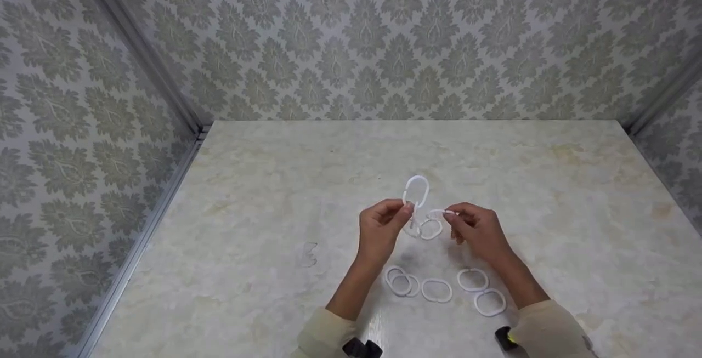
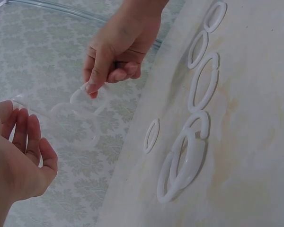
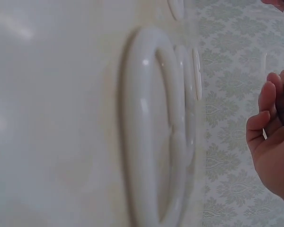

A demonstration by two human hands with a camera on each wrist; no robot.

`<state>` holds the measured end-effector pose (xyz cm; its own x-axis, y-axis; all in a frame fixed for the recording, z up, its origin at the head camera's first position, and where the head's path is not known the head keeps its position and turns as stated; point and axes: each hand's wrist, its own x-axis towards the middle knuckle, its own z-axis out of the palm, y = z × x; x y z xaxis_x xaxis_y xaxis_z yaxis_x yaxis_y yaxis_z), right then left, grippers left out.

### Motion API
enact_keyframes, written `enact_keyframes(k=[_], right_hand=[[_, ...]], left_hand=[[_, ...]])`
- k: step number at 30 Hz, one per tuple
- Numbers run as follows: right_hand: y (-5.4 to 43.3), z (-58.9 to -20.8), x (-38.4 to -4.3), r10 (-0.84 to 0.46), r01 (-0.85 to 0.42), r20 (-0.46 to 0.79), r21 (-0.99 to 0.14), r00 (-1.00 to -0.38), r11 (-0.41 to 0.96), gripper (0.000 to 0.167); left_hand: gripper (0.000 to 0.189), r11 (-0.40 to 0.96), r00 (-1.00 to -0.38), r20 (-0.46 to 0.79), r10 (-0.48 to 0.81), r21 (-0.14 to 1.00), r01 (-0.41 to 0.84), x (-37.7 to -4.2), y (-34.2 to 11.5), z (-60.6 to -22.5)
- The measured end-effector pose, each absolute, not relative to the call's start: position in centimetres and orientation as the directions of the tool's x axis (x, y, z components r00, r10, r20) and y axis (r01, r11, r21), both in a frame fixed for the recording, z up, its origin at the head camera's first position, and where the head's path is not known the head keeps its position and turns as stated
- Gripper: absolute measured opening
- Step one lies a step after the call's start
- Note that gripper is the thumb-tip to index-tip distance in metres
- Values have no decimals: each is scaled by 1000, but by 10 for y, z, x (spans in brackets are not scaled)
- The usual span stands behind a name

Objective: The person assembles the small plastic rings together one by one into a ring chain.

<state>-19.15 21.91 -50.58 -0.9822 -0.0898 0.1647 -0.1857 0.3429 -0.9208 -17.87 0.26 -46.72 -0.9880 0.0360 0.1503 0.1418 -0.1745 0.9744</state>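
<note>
Several white oval plastic links are joined in a short chain between the hands, raised over the table. My left hand (image 1: 378, 229) pinches the chain between thumb and fingertips, with one link (image 1: 415, 178) standing up above the fingers. To its right, my right hand (image 1: 480, 232) pinches another link (image 1: 436, 211) of the chain at its end. In the left wrist view, the joined links (image 2: 75, 107) look pale and faint against the patterned wall, and the right hand (image 2: 120, 47) holds them from above.
Several loose white links lie on the marbled table (image 1: 274, 182): two overlapping links (image 1: 413, 292) near the left forearm, a single link (image 1: 437, 301) beside them, and two touching links (image 1: 490, 314) by the right forearm. A farther link (image 2: 151, 150) lies apart. Patterned walls (image 1: 362, 62) enclose the table.
</note>
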Motion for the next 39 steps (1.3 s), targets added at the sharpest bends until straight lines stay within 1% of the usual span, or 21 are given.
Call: enact_keyframes(k=[5, 10, 13, 20, 25, 27, 28, 30, 34, 39], right_hand=[[218, -504, -192, -76, -172, 157, -943, -985, 285, 19], [216, -504, -191, -82, -212, 200, -960, -976, 184, 29], [215, -504, -190, -74, -229, 220, -961, -973, 154, 29], [214, -502, -191, 9, -197, 202, -964, -979, 181, 22], [216, -501, -189, 3, -158, 161, -974, -987, 163, 35], [216, -501, -189, -1, -146, 148, -977, -989, 158, 36], [216, -501, -189, 3, -140, 142, -978, -990, 153, 35], [215, -501, -190, 19, -121, 125, -981, -992, 150, 26], [213, -498, -190, 79, -101, 114, -984, -990, 147, 15], [212, -497, -190, 157, -155, 177, -978, -972, 142, 14]], left_hand=[[17, -168, -986, 159, 38, 974, 151, -179, 1, -466], [17, -134, -986, 157, 45, 980, 150, -181, -1, -467], [17, -130, -987, 152, 48, 981, 144, -181, -3, -467], [17, -149, -989, 144, 44, 979, 136, -180, -4, -467], [18, -140, -989, 132, 62, 983, 122, -180, -5, -467], [18, -130, -990, 120, 79, 986, 109, -180, -5, -467], [18, -123, -989, 119, 89, 987, 108, -179, -5, -467], [18, -116, -987, 123, 104, 987, 111, -179, -6, -468], [18, -108, -979, 151, 138, 985, 137, -179, -6, -471], [18, -89, -973, 154, 175, 986, 140, -178, -7, -471]])
